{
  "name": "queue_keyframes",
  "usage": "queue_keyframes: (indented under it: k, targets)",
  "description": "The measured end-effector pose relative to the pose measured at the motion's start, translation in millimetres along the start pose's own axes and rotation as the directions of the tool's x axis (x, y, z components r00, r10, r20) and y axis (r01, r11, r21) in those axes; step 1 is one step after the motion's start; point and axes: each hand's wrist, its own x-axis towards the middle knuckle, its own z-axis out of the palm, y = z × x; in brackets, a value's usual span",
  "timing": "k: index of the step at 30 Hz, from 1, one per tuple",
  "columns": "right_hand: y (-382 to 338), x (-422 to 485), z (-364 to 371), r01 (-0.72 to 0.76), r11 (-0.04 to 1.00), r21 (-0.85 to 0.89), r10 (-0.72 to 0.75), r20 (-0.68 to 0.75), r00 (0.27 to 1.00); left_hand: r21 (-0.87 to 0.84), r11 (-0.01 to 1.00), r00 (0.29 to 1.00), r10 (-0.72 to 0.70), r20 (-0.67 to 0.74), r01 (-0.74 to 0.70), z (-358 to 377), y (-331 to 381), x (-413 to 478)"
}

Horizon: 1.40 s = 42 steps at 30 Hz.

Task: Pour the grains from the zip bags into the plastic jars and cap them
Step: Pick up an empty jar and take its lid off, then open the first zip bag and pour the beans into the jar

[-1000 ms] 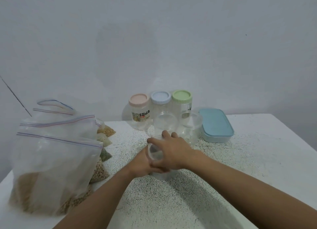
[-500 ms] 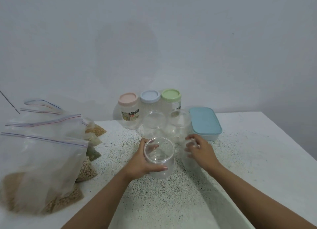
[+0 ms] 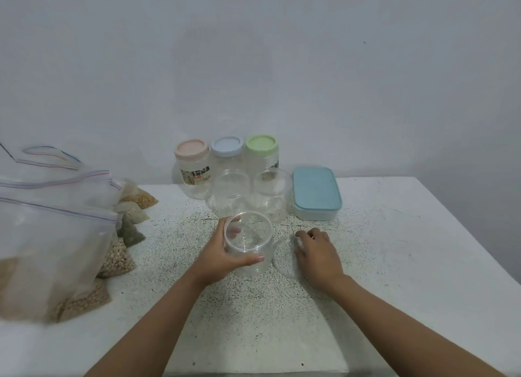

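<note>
The near and right stretches of the worktop (image 3: pixel 408 264) offered room to pass. Slumped zip bags (image 3: pixel 56 235) crowded the left edge, while a row of jars (image 3: pixel 234 179) and a blue-lidded box (image 3: pixel 315 196) blocked the back. In the middle, the left hand (image 3: pixel 217 258) gripped an open jar (image 3: pixel 253 271), and a clear lid (image 3: pixel 282 258) lay just beside it under the right hand (image 3: pixel 318 252).

A white table (image 3: pixel 423 249), speckled with fine dark flecks across its middle, stands against a plain pale wall (image 3: pixel 282 66). A rectangular box (image 3: pixel 315 213) with a light blue lid (image 3: pixel 314 187) sits shut near the table's far edge, right of centre. A small dark speck (image 3: pixel 364 42) marks the wall.
</note>
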Motion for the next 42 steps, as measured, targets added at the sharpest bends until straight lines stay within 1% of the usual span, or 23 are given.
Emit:
queue_keyframes:
  k: [2, 4, 7, 8, 10, 11, 12, 14, 16, 18, 21, 24, 26, 28, 30, 33, 35, 38, 40, 42]
  targets:
    - [-1.7, 1.8, -3.7, 0.008, 0.999, 0.037, -0.007, -0.022, 1.000, 0.014, 1.000, 1.000, -0.010, 0.012, 0.010, 2.3, 1.6, -0.8]
    - [-10.3, 3.7, -11.7, 0.015, 0.977, 0.210, 0.008, -0.108, 0.994, 0.019, 1.000, 0.999, -0.018, 0.031, 0.017, 3.9, 6.4, -1.1]
    - [-32.4, 6.7, -33.8, 0.063, 0.851, 0.522, 0.060, -0.215, 0.975, 0.047, 0.998, 0.993, -0.037, 0.113, 0.032, -3.3, 15.0, -1.1]
    - [-41.7, 7.9, -42.6, 0.089, 0.806, 0.585, 0.057, -0.227, 0.972, 0.062, 0.997, 0.987, -0.054, 0.154, 0.045, -9.2, 16.3, -2.4]
    - [-58.7, 10.0, -58.5, 0.140, 0.749, 0.648, 0.026, -0.239, 0.971, 0.113, 0.992, 0.971, -0.081, 0.227, 0.056, -23.3, 18.7, -6.6]
    - [-68.0, 11.9, -64.2, 0.162, 0.727, 0.668, 0.003, -0.239, 0.971, 0.148, 0.988, 0.969, -0.087, 0.232, 0.053, -32.7, 20.0, -9.9]
    - [-75.8, 13.3, -68.3, 0.179, 0.711, 0.680, -0.022, -0.233, 0.972, 0.185, 0.982, 0.972, -0.088, 0.216, 0.048, -41.3, 22.4, -13.1]
    - [-93.2, 17.7, -72.4, 0.203, 0.701, 0.684, -0.078, -0.209, 0.975, 0.266, 0.964, 0.989, -0.068, 0.129, 0.032, -62.0, 28.6, -20.4]
    - [-111.3, 22.4, -73.6, 0.235, 0.712, 0.662, -0.145, -0.189, 0.971, 0.336, 0.942, 1.000, -0.020, 0.014, 0.014, -83.5, 36.2, -29.3]
    - [-132.4, 27.0, -72.8, 0.266, 0.708, 0.655, -0.207, -0.168, 0.964, 0.377, 0.926, 0.995, 0.046, -0.091, -0.008, -105.7, 42.5, -41.2]
    - [-166.3, 32.8, -69.5, 0.288, 0.690, 0.664, -0.271, -0.132, 0.953, 0.397, 0.917, 0.968, 0.129, -0.216, -0.034, -140.1, 51.8, -59.4]
    - [-206.5, 38.1, -62.2, 0.285, 0.652, 0.703, -0.322, -0.083, 0.943, 0.398, 0.916, 0.918, 0.198, -0.345, -0.047, -181.0, 53.6, -77.0]
    - [-236.8, 42.0, -54.9, 0.287, 0.640, 0.713, -0.353, -0.058, 0.934, 0.434, 0.900, 0.874, 0.247, -0.418, -0.046, -212.9, 46.6, -84.9]
    - [-267.9, 47.3, -44.9, 0.300, 0.647, 0.700, -0.382, -0.043, 0.923, 0.483, 0.875, 0.844, 0.276, -0.459, -0.023, -246.0, 32.5, -88.1]
    - [-296.2, 53.3, -34.5, 0.324, 0.672, 0.666, -0.405, -0.035, 0.914, 0.536, 0.844, 0.860, 0.266, -0.436, 0.011, -277.3, 14.4, -85.7]
    - [-341.2, 64.0, -17.1, 0.381, 0.734, 0.563, -0.438, -0.036, 0.898, 0.685, 0.727, 0.931, 0.222, -0.289, 0.039, -325.3, -16.5, -79.0]
    - [-364.3, 68.7, -9.7, 0.418, 0.807, 0.418, -0.454, -0.013, 0.891, 0.749, 0.662, 0.969, 0.158, -0.189, 0.039, -348.0, -29.1, -74.1]
    - [-396.5, 75.0, -1.6, 0.410, 0.884, 0.224, -0.430, 0.047, 0.902, 0.789, 0.614, 0.991, 0.109, -0.082, -0.002, -376.7, -44.4, -64.9]
    - [-410.0, 77.5, 0.1, 0.391, 0.914, 0.111, -0.403, 0.120, 0.907, 0.809, 0.588, 0.997, 0.075, -0.024, -0.025, -388.2, -47.8, -59.0]
    - [-419.5, 82.2, 2.8, 0.367, 0.928, 0.062, -0.372, 0.193, 0.908, 0.847, 0.527, 0.996, 0.087, 0.033, -0.074, -397.9, -53.7, -54.3]
